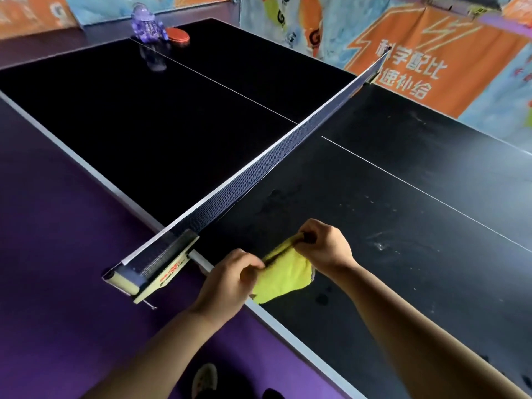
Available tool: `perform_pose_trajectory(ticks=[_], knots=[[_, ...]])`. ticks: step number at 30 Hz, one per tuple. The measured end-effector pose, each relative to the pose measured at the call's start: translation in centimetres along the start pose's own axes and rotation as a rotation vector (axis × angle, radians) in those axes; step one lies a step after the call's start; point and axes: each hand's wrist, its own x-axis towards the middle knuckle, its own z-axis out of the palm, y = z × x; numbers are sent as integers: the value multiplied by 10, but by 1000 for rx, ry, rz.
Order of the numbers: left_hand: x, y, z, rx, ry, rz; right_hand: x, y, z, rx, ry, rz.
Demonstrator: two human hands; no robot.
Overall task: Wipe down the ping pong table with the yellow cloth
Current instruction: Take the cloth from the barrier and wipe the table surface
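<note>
The yellow cloth (285,276) hangs stretched between both hands, just above the near edge of the black ping pong table (403,226). My left hand (227,283) pinches its left corner over the table's white edge. My right hand (324,247) grips the bunched upper right corner, further in over the table. The cloth's lower part droops onto the dark surface, which shows pale smears and wet spots to the right of my hands.
The net (273,156) crosses the table diagonally, its clamp post (149,277) just left of my left hand. A red paddle (178,36) and a purple translucent bag (148,24) sit on the far end. Purple floor (57,283) lies below, banners behind.
</note>
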Motion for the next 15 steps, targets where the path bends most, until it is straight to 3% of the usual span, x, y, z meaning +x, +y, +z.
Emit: perform_pose_trajectory(ticks=[4, 8, 15], knots=[[5, -29, 12, 15, 50, -196, 26, -28, 28, -230, 27, -44], [7, -83, 4, 142, 73, -406, 51, -45, 85, -245, -124, -42], [-6, -148, -18, 271, 3, -336, 74, -53, 154, -158, -195, -132]])
